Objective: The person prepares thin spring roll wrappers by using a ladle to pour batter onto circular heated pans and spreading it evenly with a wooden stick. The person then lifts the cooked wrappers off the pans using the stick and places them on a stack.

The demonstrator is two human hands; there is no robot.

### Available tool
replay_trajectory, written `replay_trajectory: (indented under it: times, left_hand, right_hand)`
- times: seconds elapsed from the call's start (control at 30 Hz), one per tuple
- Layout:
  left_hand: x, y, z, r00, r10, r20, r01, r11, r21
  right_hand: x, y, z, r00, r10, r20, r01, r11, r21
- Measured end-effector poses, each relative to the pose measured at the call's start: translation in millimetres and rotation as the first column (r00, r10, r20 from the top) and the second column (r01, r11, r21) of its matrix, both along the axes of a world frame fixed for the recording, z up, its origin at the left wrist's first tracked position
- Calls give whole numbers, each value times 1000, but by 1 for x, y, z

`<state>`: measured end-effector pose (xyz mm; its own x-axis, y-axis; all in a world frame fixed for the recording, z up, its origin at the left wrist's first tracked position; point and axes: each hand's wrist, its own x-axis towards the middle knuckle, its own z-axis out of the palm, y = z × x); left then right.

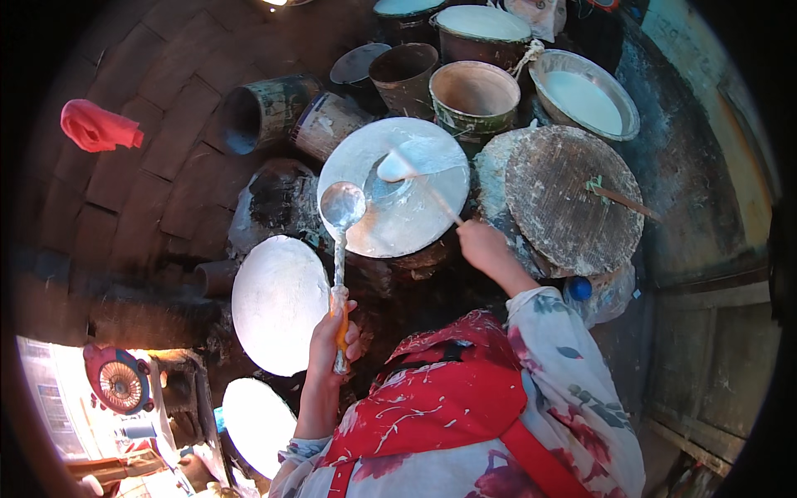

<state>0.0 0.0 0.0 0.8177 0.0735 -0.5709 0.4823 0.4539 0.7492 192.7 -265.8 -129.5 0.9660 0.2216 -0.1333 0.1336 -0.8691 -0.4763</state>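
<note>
A metal ladle [342, 205] with an orange-wrapped handle is held up in my left hand [330, 334], its fingers closed around the grip. The bowl of the ladle hangs over the near left rim of a round pale cooking plate [433, 214]. My right hand [488, 249] is closed around a thin stick-handled spreader [438, 201] at the plate's near right. Its white, rounded head lies over the middle of the plate, smeared by motion. White batter-like film covers part of the plate, with a bare grey patch near the center.
Two white round discs [281, 305] stand at left. At right, a ridged round lid [573, 199] carries a wooden stick. Behind are several buckets [475, 90] and a basin of white liquid [583, 101]. A red cloth [98, 126] and a fan [119, 382] are farther left.
</note>
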Motion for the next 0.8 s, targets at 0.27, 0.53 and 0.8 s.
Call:
replay_trajectory:
  times: [0.27,0.53,0.8]
  left_hand:
    - [10,5,3,998,5,-68,-2,999,40]
    - [15,-6,6,996,54,-68,-47,994,96]
    - [15,-8,13,993,75,-95,-56,979,196]
  right_hand:
    - [5,13,-2,976,203,81,-190,971,-144]
    - [47,16,2,954,279,107,-251,942,-222]
    - [118,-7,6,952,290,99,-264,940,-215]
